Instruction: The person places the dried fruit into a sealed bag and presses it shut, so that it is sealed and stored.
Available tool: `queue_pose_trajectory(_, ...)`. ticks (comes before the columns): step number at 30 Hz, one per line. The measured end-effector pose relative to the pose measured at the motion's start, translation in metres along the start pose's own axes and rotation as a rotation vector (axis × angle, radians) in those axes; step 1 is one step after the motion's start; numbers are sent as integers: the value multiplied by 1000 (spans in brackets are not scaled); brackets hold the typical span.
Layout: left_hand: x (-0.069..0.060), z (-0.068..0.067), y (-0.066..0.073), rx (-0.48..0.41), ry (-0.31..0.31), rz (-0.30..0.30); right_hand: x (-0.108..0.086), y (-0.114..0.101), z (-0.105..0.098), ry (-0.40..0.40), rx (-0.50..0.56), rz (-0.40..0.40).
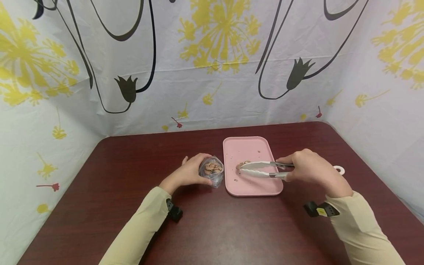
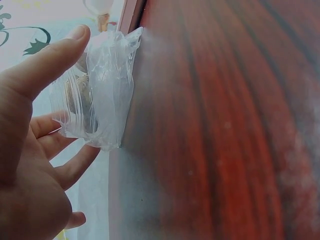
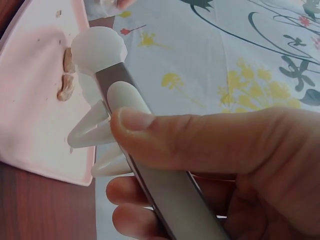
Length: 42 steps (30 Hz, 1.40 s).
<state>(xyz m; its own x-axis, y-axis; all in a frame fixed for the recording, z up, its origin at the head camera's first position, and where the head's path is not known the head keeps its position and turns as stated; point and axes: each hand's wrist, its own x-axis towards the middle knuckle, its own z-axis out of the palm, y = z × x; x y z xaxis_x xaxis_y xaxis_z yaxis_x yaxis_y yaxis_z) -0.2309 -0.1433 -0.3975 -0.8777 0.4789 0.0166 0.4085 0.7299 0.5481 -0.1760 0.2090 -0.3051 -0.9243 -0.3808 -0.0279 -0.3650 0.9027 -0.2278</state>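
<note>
My left hand (image 1: 187, 173) holds a clear plastic bag (image 1: 216, 179) of brown pieces (image 1: 213, 168), with thumb and fingers around its sides. In the left wrist view the clear plastic (image 2: 112, 90) looks ridged near the fingers; whether a cup sits inside, I cannot tell. Over the pink tray (image 1: 248, 147), my right hand (image 1: 308, 170) grips metal tongs (image 1: 260, 165) with white tips, which stand apart. Brown pieces (image 3: 65, 87) lie on the tray beside the tips. Contact between tips and pieces is unclear.
Small crumbs (image 1: 236, 180) dot the tray. A white ring (image 1: 339, 169) shows beyond my right wrist, likely the tongs' end. The dark red table (image 1: 232, 228) meets a patterned white cloth (image 1: 198, 95) at the back and sides.
</note>
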Motion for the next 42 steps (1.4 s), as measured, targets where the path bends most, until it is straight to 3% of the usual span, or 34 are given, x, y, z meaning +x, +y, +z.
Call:
queue_pose_trajectory(10, 0, 1, 0, -5, 3, 2, 10, -19, -7, 6, 18, -19)
queue_pose_trajectory(26, 1, 2, -2, -11, 0, 3, 34, -53, -5, 12, 0, -139)
queue_pose_trajectory(42, 0, 1, -1, -31, -3, 9, 40, -61, -5, 6, 15, -113)
